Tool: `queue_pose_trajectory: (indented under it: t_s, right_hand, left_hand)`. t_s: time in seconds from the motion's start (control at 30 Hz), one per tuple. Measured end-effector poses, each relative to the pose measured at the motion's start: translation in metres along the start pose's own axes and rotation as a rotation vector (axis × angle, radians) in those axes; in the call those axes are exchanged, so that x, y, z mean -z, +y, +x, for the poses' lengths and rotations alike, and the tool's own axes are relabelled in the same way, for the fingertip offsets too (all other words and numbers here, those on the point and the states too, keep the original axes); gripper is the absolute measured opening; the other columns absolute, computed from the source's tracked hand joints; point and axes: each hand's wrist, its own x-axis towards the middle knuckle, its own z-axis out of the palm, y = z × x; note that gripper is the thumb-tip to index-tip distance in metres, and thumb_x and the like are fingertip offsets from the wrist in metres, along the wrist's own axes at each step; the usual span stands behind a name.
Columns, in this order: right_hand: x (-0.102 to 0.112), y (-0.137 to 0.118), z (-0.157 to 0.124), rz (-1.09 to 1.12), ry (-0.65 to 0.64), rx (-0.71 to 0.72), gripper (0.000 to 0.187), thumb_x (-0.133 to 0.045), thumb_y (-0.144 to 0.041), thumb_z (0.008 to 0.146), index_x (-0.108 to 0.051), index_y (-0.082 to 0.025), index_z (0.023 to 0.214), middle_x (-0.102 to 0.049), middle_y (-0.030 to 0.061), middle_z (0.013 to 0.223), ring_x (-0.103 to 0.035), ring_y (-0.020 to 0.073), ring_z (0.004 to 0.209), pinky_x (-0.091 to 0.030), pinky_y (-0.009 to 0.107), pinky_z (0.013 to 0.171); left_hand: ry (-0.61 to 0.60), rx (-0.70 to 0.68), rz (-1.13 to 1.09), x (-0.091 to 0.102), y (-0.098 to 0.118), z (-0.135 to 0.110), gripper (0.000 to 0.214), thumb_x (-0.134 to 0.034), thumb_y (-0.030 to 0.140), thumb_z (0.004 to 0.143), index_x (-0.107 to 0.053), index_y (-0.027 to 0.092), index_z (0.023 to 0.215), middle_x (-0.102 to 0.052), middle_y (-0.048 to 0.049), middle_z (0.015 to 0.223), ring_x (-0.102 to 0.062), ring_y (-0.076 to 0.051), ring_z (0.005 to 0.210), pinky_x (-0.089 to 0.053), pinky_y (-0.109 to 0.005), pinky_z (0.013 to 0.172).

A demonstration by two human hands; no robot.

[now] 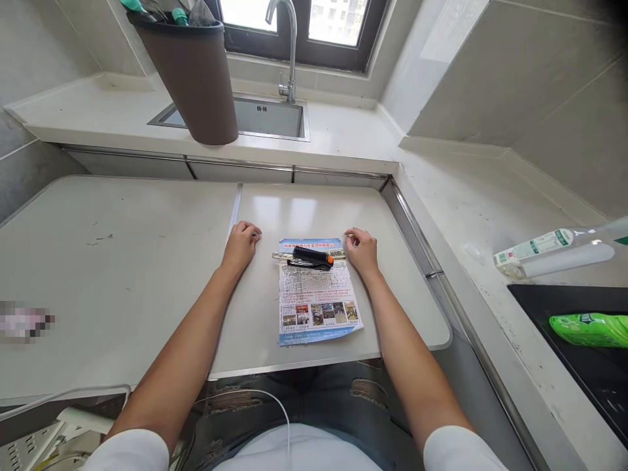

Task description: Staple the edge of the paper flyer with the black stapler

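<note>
A printed leaflet [318,297] with blue bands, dense text and small photos lies flat on the white table. Across its upper part rests a black tool with an orange end [314,257], its thin metal part pointing left; its exact kind is unclear. My left hand [242,247] rests on the table left of the leaflet, apart from it, fingers curled in with nothing visible in them. Beside the leaflet's upper right edge lies my right hand [362,250], its fingers likewise curled together around nothing visible. Neither hand touches the tool.
The table [147,261] has a seam left of the leaflet. Behind it, a brown bin [196,85] stands on the counter before the sink [269,118] and faucet [293,52]. At right are a clear bottle [544,247], a green packet [589,329] and a black cooktop [589,366].
</note>
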Motion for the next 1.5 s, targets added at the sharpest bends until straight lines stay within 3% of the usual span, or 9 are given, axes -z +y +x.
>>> queue_pose_trajectory:
  t_s: [0.17,0.33,0.4,0.5,0.8,1.0,1.1,1.33,1.5]
  right_hand:
    - [0.007,-0.015,0.000,0.101,-0.020,0.053,0.015,-0.061,-0.031,0.096,-0.074,-0.023,0.096,-0.066,0.0032,0.074,-0.057,0.0239,0.076,-0.050,0.040,0.080]
    - [0.007,-0.039,-0.006,0.371,-0.367,0.331,0.042,-0.049,-0.058,0.106,-0.072,-0.026,0.119,-0.070,0.0081,0.099,-0.062,0.0267,0.095,-0.050,0.046,0.092]
    - [0.002,-0.047,-0.010,0.390,-0.472,0.391,0.049,-0.055,-0.063,0.102,-0.067,-0.026,0.130,-0.069,0.0091,0.106,-0.062,0.0277,0.100,-0.051,0.046,0.094]
    - [-0.007,-0.052,-0.015,0.312,-0.541,0.420,0.052,-0.065,-0.058,0.099,-0.060,-0.026,0.139,-0.069,0.0100,0.115,-0.063,0.0291,0.107,-0.050,0.047,0.097]
    - [-0.013,-0.049,-0.016,0.255,-0.541,0.427,0.037,-0.067,-0.046,0.099,-0.063,-0.025,0.129,-0.068,0.0105,0.110,-0.064,0.0290,0.102,-0.053,0.045,0.090]
    - [-0.012,-0.050,-0.015,0.261,-0.546,0.429,0.034,-0.067,-0.044,0.099,-0.064,-0.022,0.125,-0.068,0.0099,0.106,-0.063,0.0277,0.100,-0.052,0.043,0.088]
    - [-0.011,-0.051,-0.015,0.265,-0.547,0.427,0.033,-0.067,-0.044,0.099,-0.064,-0.022,0.124,-0.068,0.0099,0.106,-0.063,0.0277,0.100,-0.052,0.043,0.089]
    - [-0.012,-0.049,-0.016,0.267,-0.549,0.406,0.035,-0.067,-0.046,0.099,-0.064,-0.025,0.127,-0.069,0.0105,0.110,-0.064,0.0291,0.103,-0.053,0.046,0.091]
    - [-0.012,-0.050,-0.016,0.259,-0.547,0.406,0.034,-0.067,-0.044,0.098,-0.064,-0.024,0.126,-0.069,0.0103,0.109,-0.064,0.0288,0.102,-0.053,0.045,0.090]
  left_hand:
    - [-0.114,-0.033,-0.182,0.002,0.022,-0.004,0.020,-0.048,0.023,0.103,-0.068,0.021,0.106,-0.075,-0.0070,0.099,-0.068,-0.023,0.090,-0.052,-0.037,0.087]
    - [-0.200,-0.193,-0.348,-0.003,0.049,-0.011,0.028,-0.041,0.020,0.104,-0.069,0.020,0.109,-0.071,-0.0040,0.092,-0.066,-0.018,0.084,-0.051,-0.031,0.082]
    - [-0.194,-0.240,-0.347,-0.004,0.055,-0.011,0.030,-0.039,0.020,0.105,-0.069,0.019,0.107,-0.069,-0.0056,0.094,-0.064,-0.019,0.088,-0.051,-0.033,0.084]
    - [-0.179,-0.231,-0.332,-0.004,0.057,-0.010,0.028,-0.041,0.027,0.107,-0.067,0.019,0.111,-0.069,-0.0078,0.102,-0.065,-0.021,0.096,-0.052,-0.035,0.090]
    - [-0.239,-0.158,-0.267,0.002,0.060,-0.014,0.031,-0.050,0.037,0.106,-0.065,0.022,0.129,-0.077,-0.0071,0.116,-0.068,-0.025,0.112,-0.050,-0.042,0.105]
    - [-0.315,-0.249,-0.365,0.001,0.055,-0.012,0.016,-0.063,0.036,0.098,-0.074,0.024,0.097,-0.080,-0.0038,0.113,-0.071,-0.024,0.107,-0.052,-0.040,0.102]
    - [-0.330,-0.258,-0.397,-0.002,0.053,-0.012,0.015,-0.065,0.034,0.096,-0.076,0.025,0.091,-0.081,-0.0030,0.106,-0.073,-0.023,0.102,-0.052,-0.040,0.100]
    - [-0.181,-0.090,-0.418,0.001,0.055,-0.014,0.019,-0.059,0.036,0.101,-0.074,0.024,0.104,-0.078,-0.0026,0.097,-0.070,-0.021,0.091,-0.054,-0.037,0.089]
    - [-0.184,-0.153,-0.437,0.000,0.057,-0.012,0.025,-0.052,0.034,0.105,-0.073,0.021,0.100,-0.074,-0.0064,0.098,-0.068,-0.021,0.093,-0.053,-0.035,0.086]
